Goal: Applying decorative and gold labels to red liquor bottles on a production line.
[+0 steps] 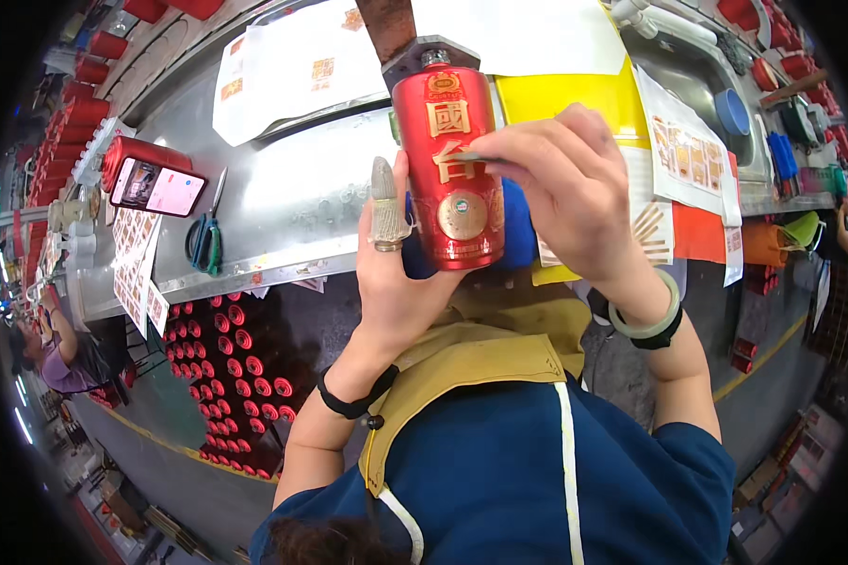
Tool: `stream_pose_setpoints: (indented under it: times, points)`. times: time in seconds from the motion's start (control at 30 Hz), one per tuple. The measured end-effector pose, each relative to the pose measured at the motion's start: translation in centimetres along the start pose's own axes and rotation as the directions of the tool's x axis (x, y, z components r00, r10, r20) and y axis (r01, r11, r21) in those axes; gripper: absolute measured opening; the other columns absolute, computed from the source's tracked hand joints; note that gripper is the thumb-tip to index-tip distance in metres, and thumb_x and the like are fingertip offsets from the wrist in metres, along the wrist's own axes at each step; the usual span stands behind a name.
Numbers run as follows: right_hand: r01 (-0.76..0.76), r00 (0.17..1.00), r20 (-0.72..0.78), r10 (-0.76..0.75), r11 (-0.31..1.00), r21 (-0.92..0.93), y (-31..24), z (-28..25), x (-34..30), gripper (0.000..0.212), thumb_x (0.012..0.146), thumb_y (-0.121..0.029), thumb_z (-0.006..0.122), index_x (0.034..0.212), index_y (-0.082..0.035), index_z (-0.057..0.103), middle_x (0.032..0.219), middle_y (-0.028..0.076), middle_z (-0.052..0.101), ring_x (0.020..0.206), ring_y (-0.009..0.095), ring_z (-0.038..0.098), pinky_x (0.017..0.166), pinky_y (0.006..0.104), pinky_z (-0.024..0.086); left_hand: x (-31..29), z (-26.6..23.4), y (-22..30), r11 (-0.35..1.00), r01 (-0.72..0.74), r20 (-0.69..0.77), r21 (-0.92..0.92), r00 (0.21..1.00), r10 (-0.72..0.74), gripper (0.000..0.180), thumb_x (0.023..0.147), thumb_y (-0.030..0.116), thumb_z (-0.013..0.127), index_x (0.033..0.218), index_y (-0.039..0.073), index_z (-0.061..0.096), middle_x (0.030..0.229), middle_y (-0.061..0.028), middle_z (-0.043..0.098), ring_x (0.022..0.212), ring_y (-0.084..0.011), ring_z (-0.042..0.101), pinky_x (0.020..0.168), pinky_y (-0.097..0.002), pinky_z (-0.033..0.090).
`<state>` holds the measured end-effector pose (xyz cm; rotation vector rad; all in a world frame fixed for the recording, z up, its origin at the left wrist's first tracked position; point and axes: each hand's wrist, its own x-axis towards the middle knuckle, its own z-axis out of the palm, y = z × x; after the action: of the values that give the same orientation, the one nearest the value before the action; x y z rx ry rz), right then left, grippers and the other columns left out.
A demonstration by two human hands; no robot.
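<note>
A glossy red bottle (457, 122) with raised gold characters and a round gold emblem stands nearly upright in front of me. My left hand (396, 287) is closed round its lower left side, partly hidden behind it. One left finger wears a ribbed, pale grey finger cot (383, 202). With fingertips pinched, my right hand (575, 174) is at the middle gold character. A thin, dark greenish piece shows at those fingertips; its kind is unclear. Behind the bottle's capped neck is a metal bracket (407, 47) on a rusty post.
On the metal bench (283, 188) lie scissors (204, 235), a phone (158, 186) against a red bottle, and sticker sheets (693, 155). Yellow sheets (575, 104) lie beyond my right hand. Several red bottles (240, 363) are stacked below the bench. A person (66, 348) is at far left.
</note>
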<state>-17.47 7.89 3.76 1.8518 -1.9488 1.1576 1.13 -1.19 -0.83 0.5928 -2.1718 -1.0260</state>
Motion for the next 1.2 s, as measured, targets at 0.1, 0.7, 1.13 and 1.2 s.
stream_pose_setpoints:
  times: [0.1, 0.7, 1.13, 1.2]
  points:
    - [0.244, 0.967, 0.053, -0.250, 0.965, 0.094, -0.7, -0.3, -0.2, 0.025, 0.078, -0.017, 0.069, 0.102, -0.015, 0.072, 0.091, -0.001, 0.069, 0.083, 0.019, 0.059, 0.074, 0.0350, 0.048, 0.0, 0.2, -0.4, 1.000, 0.030, 0.021, 0.002, 0.999, -0.030, 0.103, 0.070, 0.014, 0.094, 0.154, -0.004, 0.038, 0.141, -0.0213, 0.057, 0.119, -0.0349, 0.061, 0.102, -0.0430, 0.048]
    - [-0.225, 0.962, -0.130, 0.241, 0.966, 0.129, 0.0, -2.1, 1.2, 0.020, 0.086, 0.001, 0.074, 0.106, -0.003, 0.070, 0.094, 0.010, 0.072, 0.084, 0.027, 0.067, 0.076, 0.0353, 0.053, -0.7, 0.6, -0.7, 0.938, -0.211, -0.033, 0.274, 0.973, 0.229, 0.080, 0.061, 0.009, 0.092, 0.136, 0.009, 0.066, 0.151, -0.0236, 0.050, 0.128, -0.0418, 0.056, 0.105, -0.0493, 0.047]
    - [-0.374, 0.890, -0.177, 0.421, 0.894, 0.246, -0.6, -2.0, -1.2, 0.019, 0.093, -0.002, 0.074, 0.110, 0.001, 0.068, 0.095, 0.010, 0.073, 0.087, 0.018, 0.070, 0.080, 0.0295, 0.055, -0.3, -0.1, 0.5, 0.925, -0.182, 0.061, 0.334, 0.983, 0.171, 0.082, 0.065, 0.010, 0.090, 0.142, 0.013, 0.062, 0.148, -0.0272, 0.048, 0.124, -0.0437, 0.058, 0.101, -0.0477, 0.050]
    - [-0.396, 0.877, -0.162, 0.451, 0.873, 0.285, -0.7, -2.0, -1.8, 0.019, 0.093, -0.002, 0.073, 0.111, 0.001, 0.068, 0.095, 0.009, 0.073, 0.087, 0.017, 0.070, 0.081, 0.0290, 0.054, -0.2, -0.1, 0.0, 0.963, -0.149, 0.035, 0.226, 0.989, 0.145, 0.088, 0.065, 0.011, 0.091, 0.146, 0.011, 0.057, 0.150, -0.0260, 0.047, 0.126, -0.0432, 0.057, 0.103, -0.0479, 0.049]
